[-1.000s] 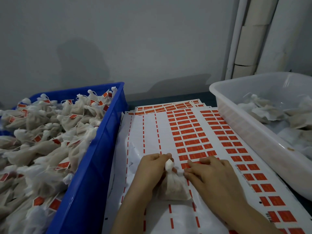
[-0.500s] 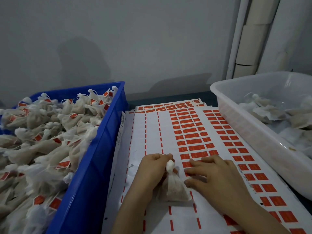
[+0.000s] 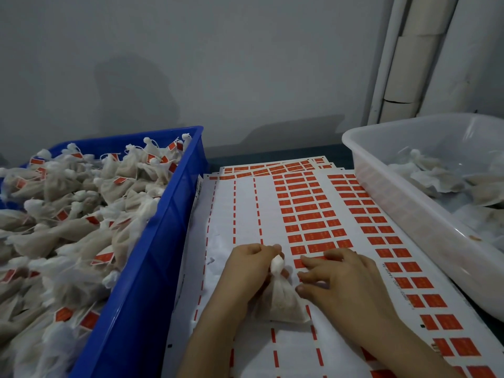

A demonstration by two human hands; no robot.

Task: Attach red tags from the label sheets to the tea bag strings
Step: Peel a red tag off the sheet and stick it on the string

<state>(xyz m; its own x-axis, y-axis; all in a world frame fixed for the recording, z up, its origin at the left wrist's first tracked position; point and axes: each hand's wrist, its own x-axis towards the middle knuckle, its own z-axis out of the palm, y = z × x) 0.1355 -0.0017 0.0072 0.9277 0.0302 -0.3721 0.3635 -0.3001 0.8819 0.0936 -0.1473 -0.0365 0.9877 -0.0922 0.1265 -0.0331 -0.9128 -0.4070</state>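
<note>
Tea bag [image 3: 282, 304] kept close for tagging
Left grip [image 3: 253, 268] pinches its neck on the near label sheet [image 3: 245, 214]; right grip [image 3: 346, 279], fingers spread, touches a red tag [image 3: 299, 263] alongside, likely to peel it.

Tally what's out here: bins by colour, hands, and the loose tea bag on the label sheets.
blue bin: 1
clear tub: 1
hands: 2, left hand and right hand
tea bag on the label sheets: 1
total: 5
</note>
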